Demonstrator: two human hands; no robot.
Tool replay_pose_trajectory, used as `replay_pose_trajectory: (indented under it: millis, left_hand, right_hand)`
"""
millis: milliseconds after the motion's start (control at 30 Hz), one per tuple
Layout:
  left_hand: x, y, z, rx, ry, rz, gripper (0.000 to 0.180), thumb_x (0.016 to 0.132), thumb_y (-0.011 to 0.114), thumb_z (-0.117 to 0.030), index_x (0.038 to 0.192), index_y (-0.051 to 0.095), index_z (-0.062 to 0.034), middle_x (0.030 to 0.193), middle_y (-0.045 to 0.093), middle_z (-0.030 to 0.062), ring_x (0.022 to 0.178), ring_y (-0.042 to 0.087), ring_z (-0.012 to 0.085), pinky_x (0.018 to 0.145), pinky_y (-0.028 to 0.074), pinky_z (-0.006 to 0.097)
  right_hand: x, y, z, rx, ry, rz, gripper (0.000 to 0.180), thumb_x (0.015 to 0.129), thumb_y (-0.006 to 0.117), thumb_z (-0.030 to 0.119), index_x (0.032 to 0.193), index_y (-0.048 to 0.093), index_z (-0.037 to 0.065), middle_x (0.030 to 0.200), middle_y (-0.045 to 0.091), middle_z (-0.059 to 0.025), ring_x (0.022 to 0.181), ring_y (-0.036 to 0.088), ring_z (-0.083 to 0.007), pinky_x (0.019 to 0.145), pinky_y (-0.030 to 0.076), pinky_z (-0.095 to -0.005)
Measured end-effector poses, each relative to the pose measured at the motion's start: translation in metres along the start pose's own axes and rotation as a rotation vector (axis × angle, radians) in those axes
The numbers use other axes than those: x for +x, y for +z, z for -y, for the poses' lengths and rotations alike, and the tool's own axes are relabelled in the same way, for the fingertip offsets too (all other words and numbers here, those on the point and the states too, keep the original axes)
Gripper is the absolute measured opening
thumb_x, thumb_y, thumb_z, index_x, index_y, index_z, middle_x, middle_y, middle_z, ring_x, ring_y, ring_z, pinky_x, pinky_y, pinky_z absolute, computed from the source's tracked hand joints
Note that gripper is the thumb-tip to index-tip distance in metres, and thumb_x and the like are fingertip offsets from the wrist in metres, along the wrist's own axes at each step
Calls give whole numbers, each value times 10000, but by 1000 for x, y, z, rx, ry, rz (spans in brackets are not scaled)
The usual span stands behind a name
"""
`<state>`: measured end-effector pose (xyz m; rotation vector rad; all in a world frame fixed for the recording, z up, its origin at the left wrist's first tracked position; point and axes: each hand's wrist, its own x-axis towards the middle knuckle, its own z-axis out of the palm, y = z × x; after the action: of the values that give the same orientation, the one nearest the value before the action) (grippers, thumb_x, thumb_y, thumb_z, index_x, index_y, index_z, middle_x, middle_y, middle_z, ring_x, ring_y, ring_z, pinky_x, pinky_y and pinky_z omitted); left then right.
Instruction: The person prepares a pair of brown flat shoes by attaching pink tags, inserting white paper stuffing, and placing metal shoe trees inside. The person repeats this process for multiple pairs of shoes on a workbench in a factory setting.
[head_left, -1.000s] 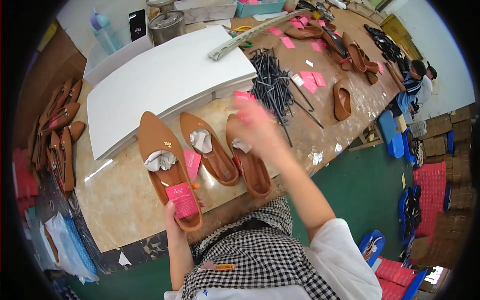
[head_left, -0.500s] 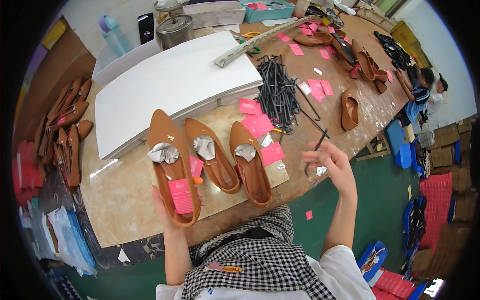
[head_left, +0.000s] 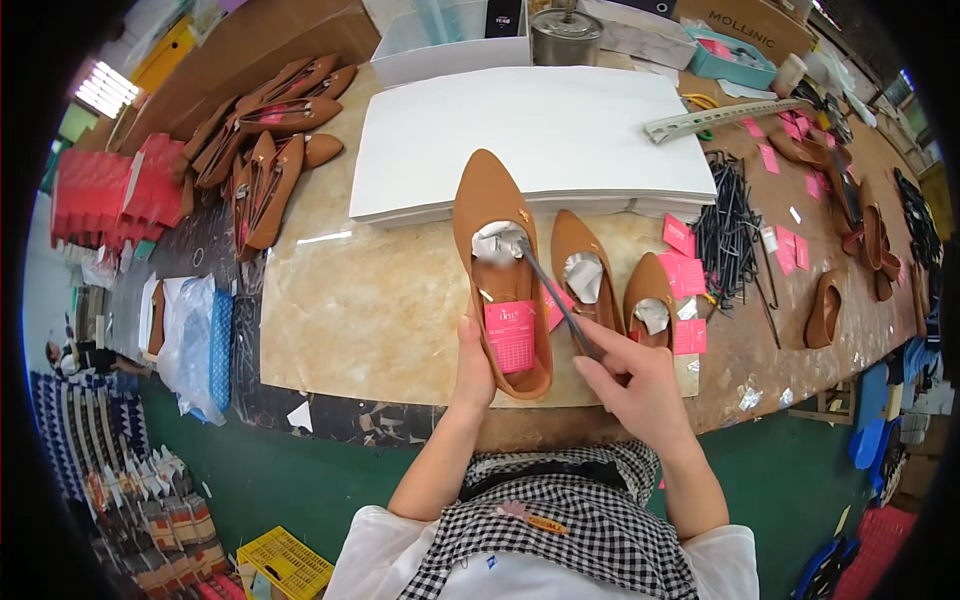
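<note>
Left hand [head_left: 472, 362]: grips the tan shoe's [head_left: 498, 262] heel, near the worktop [head_left: 370, 310] edge.
Right hand [head_left: 630, 375]: back from the table's edge (empty a moment ago), now pinching a dark rod [head_left: 552, 295] into the shoe's paper stuffing [head_left: 497, 242].

You had a stack of white sheets [head_left: 540, 135] lying at the middle of the counter's [head_left: 370, 300] far side, a metal pot [head_left: 565, 35] behind it at the far edge. A heap of brown shoes [head_left: 265, 140] sat at the far left corner. Toward the right edge lay a bundle of dark rods [head_left: 730, 225], pink tags [head_left: 685, 265] beside it, and a single brown shoe [head_left: 825, 310] near the front edge.
</note>
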<state>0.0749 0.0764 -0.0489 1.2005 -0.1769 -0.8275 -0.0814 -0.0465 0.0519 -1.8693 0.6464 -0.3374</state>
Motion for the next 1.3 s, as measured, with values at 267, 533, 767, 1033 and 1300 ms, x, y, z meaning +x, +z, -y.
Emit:
replay_pose_trajectory:
  millis: [267,533,767,1033,1300]
  left_hand:
    - [-11,0,-16,249,314,115,811,992,198,-712,1417,413,-56,1253,606,122,1121,612,206,959,506,364]
    - [-29,3,29,235,224,-93,1021,918,108,-810,1497,351,-5,1394,547,107,1284,513,238,1097,377,362]
    - [-21,-74,-16,262,-236,-153,745,1009,365,-601,1407,472,19,1203,655,120,1076,634,209,946,492,331]
    - [10,31,-17,1237,-40,66,653,849,700,-475,1330,606,-43,812,690,191,719,680,318,690,529,414]
    - [34,30,28,943,122,225,647,858,643,-320,1394,500,12,869,707,204,754,710,272,675,557,390]
  right_hand:
    - [28,22,21,202,72,109,317,948,630,122,1244,650,8,523,527,-91,440,499,-89,450,389,-289]
    - [39,72,3,-210,-476,-397,261,917,653,212,1079,702,13,649,638,-135,515,614,-291,482,462,-389]
    - [39,-26,-72,-35,-209,-259,231,941,609,197,1101,711,65,876,713,-149,740,698,-255,681,543,-375]
    - [77,-158,-203,-1103,370,-553,324,859,694,301,1045,635,42,848,717,-175,795,698,-391,700,554,-465]
    - [-27,-175,-147,-407,259,-360,436,902,606,106,1329,589,19,670,627,-62,564,526,-109,550,442,-296]
